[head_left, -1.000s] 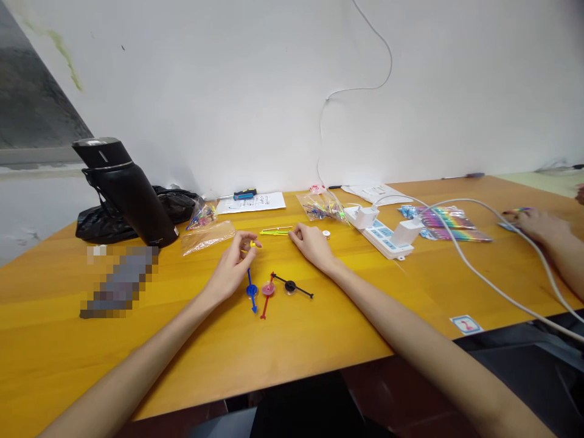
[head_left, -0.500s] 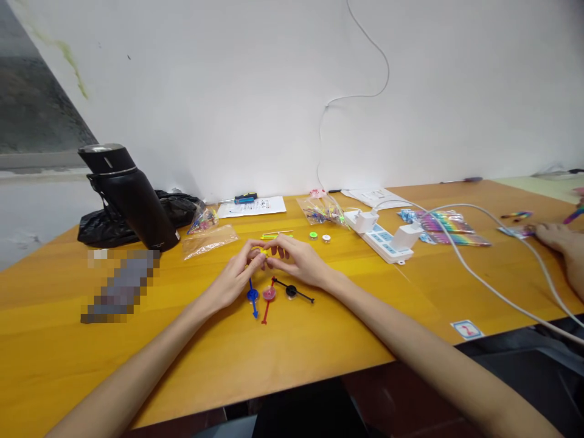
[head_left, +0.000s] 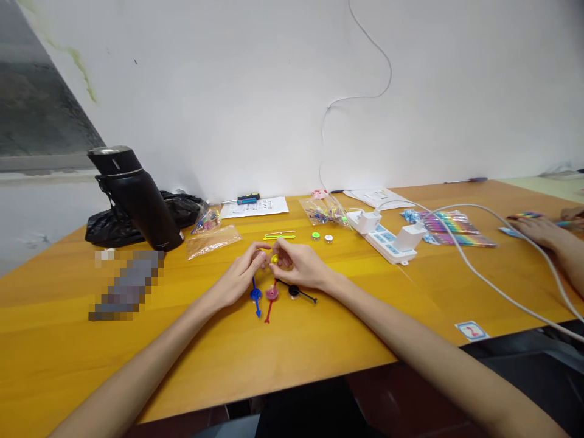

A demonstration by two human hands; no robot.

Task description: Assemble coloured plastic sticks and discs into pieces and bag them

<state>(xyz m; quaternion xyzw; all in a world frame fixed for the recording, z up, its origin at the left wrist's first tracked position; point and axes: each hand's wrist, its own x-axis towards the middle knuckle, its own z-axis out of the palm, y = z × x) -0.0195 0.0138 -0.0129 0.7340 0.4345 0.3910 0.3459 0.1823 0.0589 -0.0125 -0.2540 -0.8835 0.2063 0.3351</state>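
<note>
Between the fingertips of my right hand [head_left: 301, 265] is a small yellow round piece [head_left: 274, 259], pinched at its edge. My left hand [head_left: 239, 274] is just beside it, thumb and index finger drawn together; whatever they hold is too small to make out. In front of my hands lie three arrow spinners with round centres: a blue one [head_left: 256, 294], a red one [head_left: 272, 293] and a black one [head_left: 294, 291]. Beyond my fingers are thin yellow-green arrows [head_left: 280, 237], a green round piece [head_left: 316, 236] and a white round piece [head_left: 328, 239].
A black bottle [head_left: 146, 207], a blurred-out flat object [head_left: 130, 283] and a clear bag [head_left: 213, 241] are on the left. Bagged parts [head_left: 323, 210] lie near the wall. A power strip [head_left: 385, 243] with cables stands to the right, near another person's hand [head_left: 541, 234].
My hands have moved slightly apart. The yellow piece, earlier between both hands, is now at the right fingertips. The other person's hand has shifted at the right.
</note>
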